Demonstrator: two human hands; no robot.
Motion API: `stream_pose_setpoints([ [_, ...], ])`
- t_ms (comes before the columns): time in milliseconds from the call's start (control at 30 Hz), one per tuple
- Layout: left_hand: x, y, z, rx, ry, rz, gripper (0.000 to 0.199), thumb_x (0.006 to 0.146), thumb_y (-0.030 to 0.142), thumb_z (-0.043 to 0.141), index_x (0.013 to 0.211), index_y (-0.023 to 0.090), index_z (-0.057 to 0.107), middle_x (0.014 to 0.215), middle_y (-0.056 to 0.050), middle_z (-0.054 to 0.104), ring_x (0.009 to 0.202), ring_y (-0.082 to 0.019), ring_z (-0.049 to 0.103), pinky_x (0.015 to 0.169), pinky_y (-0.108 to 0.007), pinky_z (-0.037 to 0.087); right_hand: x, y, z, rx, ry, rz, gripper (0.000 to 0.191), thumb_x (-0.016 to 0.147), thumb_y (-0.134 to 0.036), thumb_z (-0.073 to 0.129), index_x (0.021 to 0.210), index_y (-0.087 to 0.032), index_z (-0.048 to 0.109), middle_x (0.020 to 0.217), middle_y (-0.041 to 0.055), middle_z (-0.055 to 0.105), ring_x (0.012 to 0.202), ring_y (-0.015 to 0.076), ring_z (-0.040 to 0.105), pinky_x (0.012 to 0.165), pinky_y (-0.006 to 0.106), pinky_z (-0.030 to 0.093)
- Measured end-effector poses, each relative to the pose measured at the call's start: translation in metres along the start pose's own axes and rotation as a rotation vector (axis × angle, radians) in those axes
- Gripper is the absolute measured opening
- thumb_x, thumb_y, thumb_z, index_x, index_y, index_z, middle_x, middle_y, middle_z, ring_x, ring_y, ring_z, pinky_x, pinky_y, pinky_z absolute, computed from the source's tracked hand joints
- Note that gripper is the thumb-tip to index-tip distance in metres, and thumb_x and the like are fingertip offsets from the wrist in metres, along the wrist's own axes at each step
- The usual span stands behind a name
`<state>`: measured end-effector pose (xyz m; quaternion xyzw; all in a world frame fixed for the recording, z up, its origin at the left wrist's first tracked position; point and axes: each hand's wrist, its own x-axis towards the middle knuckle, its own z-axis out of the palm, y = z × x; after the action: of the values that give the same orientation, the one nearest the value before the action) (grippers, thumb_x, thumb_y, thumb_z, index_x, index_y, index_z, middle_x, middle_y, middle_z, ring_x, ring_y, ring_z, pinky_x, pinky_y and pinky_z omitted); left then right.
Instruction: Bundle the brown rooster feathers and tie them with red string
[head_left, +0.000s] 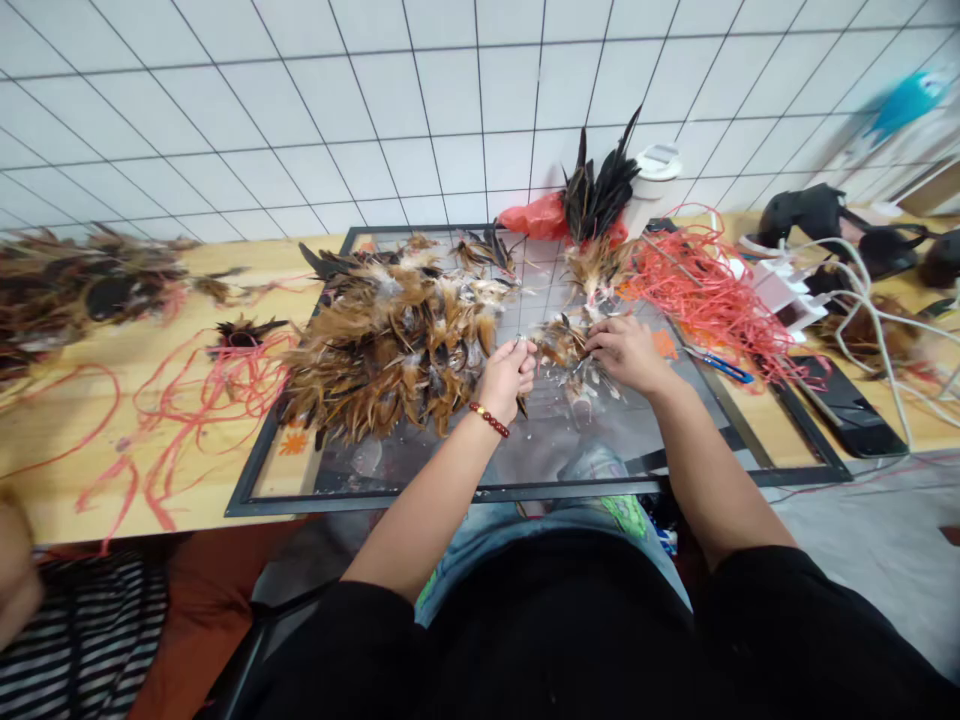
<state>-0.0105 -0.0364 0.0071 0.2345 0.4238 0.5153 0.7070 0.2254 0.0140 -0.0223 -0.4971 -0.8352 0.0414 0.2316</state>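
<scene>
My left hand (510,375), with a beaded bracelet (489,419) at the wrist, is closed in a pinch; a small pale tip shows at its fingertips, too small to name. Beside it, my right hand (624,350) reaches into a small heap of brown feathers (559,343), fingers bent and closed at its edge. Whether a feather is between those fingers is hard to see. Left of my hands spreads a large pile of brown feathers (397,345). Both piles lie on a dark-framed glass panel (420,495).
Red plastic strips (705,290) are heaped at right, near a blue-handled cutter (724,367) and a phone (855,410). Black feathers (596,190) stand upright at the back by a white container (656,175). More red strips (217,385) lie left, where another person sits.
</scene>
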Motion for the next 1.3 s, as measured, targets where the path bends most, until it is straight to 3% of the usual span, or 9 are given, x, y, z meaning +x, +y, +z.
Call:
stream_pose_setpoints([
  [100,-0.002,0.001,0.002,-0.010,0.003,0.000,0.022,0.102,0.022,0.052,0.080,0.016,0.054,0.053,0.009,0.037,0.037,-0.002,0.025,0.039,-0.013,0.016,0.002,-0.001,0.001,0.137,0.154,0.065,0.016,0.088,-0.029,0.063,0.087,-0.022,0.077,0.102,0.0103,0.077,0.101,0.0278,0.066,0.093,0.044,0.047],
  [200,-0.004,-0.001,0.003,-0.016,-0.004,0.021,0.023,0.103,0.019,0.049,0.081,0.016,0.055,0.052,0.009,0.038,0.038,-0.001,0.026,0.040,-0.013,0.016,0.006,-0.009,0.004,0.446,0.286,0.221,0.020,0.085,-0.040,0.066,0.082,-0.022,0.074,0.081,0.0052,0.073,0.078,0.0213,0.064,0.076,0.036,0.049],
  [333,-0.002,-0.009,0.005,-0.009,0.008,0.093,0.022,0.101,0.021,0.055,0.079,0.015,0.057,0.052,0.009,0.041,0.039,-0.002,0.029,0.041,-0.014,0.018,0.010,-0.035,0.013,0.826,0.215,0.349,0.036,0.077,-0.056,0.075,0.070,-0.021,0.068,0.064,0.0004,0.064,0.059,0.0145,0.053,0.062,0.030,0.041],
  [467,0.008,-0.010,0.016,0.055,0.144,0.143,0.023,0.097,0.018,0.061,0.074,0.013,0.062,0.059,0.003,0.058,0.047,-0.004,0.047,0.050,-0.016,0.037,0.010,-0.059,0.020,0.978,0.156,0.350,0.046,0.076,-0.064,0.076,0.066,-0.021,0.062,0.059,-0.0013,0.059,0.056,0.0121,0.048,0.061,0.029,0.039],
  [667,0.024,-0.016,0.033,-0.105,0.128,0.157,0.017,0.091,0.016,0.067,0.075,0.012,0.069,0.072,-0.002,0.071,0.067,-0.008,0.065,0.071,-0.021,0.051,0.003,-0.068,0.018,0.751,0.273,0.307,0.043,0.084,-0.058,0.070,0.064,-0.022,0.058,0.057,-0.0030,0.053,0.055,0.0121,0.045,0.057,0.028,0.037],
  [867,0.030,-0.039,0.026,-0.166,0.057,0.164,0.013,0.080,0.024,0.081,0.079,0.013,0.074,0.072,0.000,0.072,0.068,-0.008,0.063,0.075,-0.022,0.049,0.002,-0.064,0.018,0.516,0.236,0.167,0.035,0.091,-0.047,0.064,0.066,-0.023,0.061,0.061,0.0014,0.064,0.061,0.0167,0.057,0.064,0.031,0.045],
  [1000,0.028,-0.038,0.020,-0.202,-0.026,0.166,0.016,0.078,0.027,0.083,0.082,0.013,0.075,0.078,-0.003,0.075,0.083,-0.015,0.071,0.087,-0.028,0.053,0.003,-0.063,0.022,0.412,0.237,0.108,0.030,0.089,-0.038,0.062,0.063,-0.024,0.057,0.057,0.0002,0.060,0.057,0.0158,0.054,0.062,0.031,0.040],
  [1133,0.026,-0.034,0.022,-0.219,-0.017,0.148,0.013,0.080,0.024,0.081,0.083,0.013,0.075,0.077,-0.004,0.075,0.092,-0.018,0.074,0.095,-0.031,0.053,0.002,-0.064,0.022,0.380,0.240,0.057,0.028,0.088,-0.035,0.061,0.063,-0.023,0.056,0.055,-0.0012,0.058,0.052,0.0141,0.050,0.062,0.031,0.037],
  [1300,0.022,-0.035,0.026,-0.196,-0.007,0.151,0.013,0.083,0.022,0.078,0.078,0.013,0.072,0.075,-0.003,0.073,0.087,-0.015,0.073,0.094,-0.029,0.052,0.000,-0.067,0.019,0.334,0.211,0.018,0.030,0.090,-0.036,0.061,0.063,-0.023,0.057,0.055,-0.0013,0.059,0.055,0.0149,0.052,0.066,0.033,0.037],
])
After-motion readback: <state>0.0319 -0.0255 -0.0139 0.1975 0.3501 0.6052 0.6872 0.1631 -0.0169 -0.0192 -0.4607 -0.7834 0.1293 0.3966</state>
